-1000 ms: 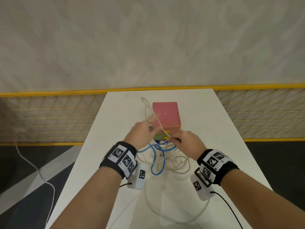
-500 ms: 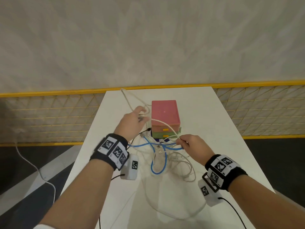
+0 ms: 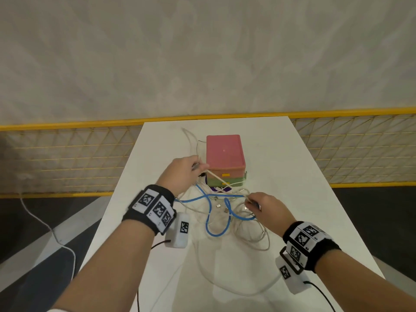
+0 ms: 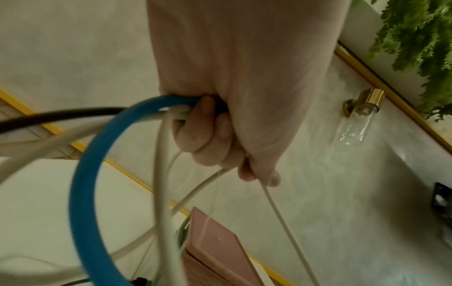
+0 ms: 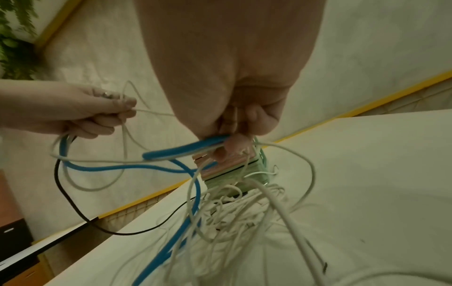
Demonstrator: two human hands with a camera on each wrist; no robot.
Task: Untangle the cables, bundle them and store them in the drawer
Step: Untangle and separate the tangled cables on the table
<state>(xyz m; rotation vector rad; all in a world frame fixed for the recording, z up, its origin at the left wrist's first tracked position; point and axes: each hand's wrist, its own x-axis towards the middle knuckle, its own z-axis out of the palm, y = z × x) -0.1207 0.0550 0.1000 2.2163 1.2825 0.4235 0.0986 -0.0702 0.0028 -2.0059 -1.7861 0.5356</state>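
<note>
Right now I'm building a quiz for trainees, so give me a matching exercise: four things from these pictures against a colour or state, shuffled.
Things:
1. top drawer box
2. lower drawer box
3. thick cable
4. left hand

Colour or state:
A. blue
B. green
C. gripping several cables
D. pink

Pairs: 1-D, 2-B, 3-A, 4-C
</note>
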